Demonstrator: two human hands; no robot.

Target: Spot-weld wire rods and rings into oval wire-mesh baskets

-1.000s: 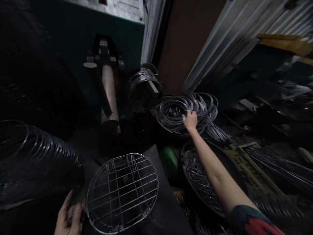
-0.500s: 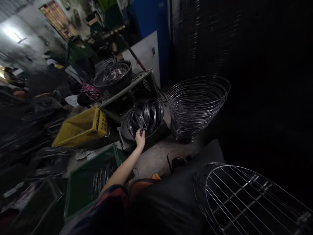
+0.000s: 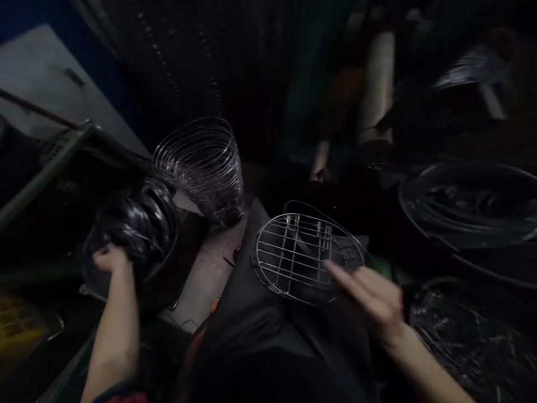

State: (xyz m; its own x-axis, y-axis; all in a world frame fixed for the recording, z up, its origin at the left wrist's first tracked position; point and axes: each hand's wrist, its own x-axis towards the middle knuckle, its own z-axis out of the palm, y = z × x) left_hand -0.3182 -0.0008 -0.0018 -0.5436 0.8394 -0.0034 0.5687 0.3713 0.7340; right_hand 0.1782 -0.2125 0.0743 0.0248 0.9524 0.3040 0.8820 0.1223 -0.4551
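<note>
A round wire rack (image 3: 289, 254), with parallel bars and cross wires, lies tilted over my dark-clothed lap. Over its right edge reaches my right hand (image 3: 377, 294), fingers stretched out and blurred; whether they touch the wires is unclear. Off to the left, my left hand (image 3: 112, 258) has its fingers curled together at the near side of a basin (image 3: 90, 280) of bundled wire rings (image 3: 145, 218). Anything between those fingers is too blurred to make out.
A tall stack of wire hoops (image 3: 201, 168) stands beyond my knees. Left are a green crate (image 3: 46, 176) and a yellow crate (image 3: 19, 330). On the right, a large round container (image 3: 457, 254) holds wire hoops, with a heap of wire pieces (image 3: 474, 341) nearer me.
My view has swung right, bringing my right hand and the right-hand containers into sight. The rack shows whole now. My left hand is still at the basin of rings.
</note>
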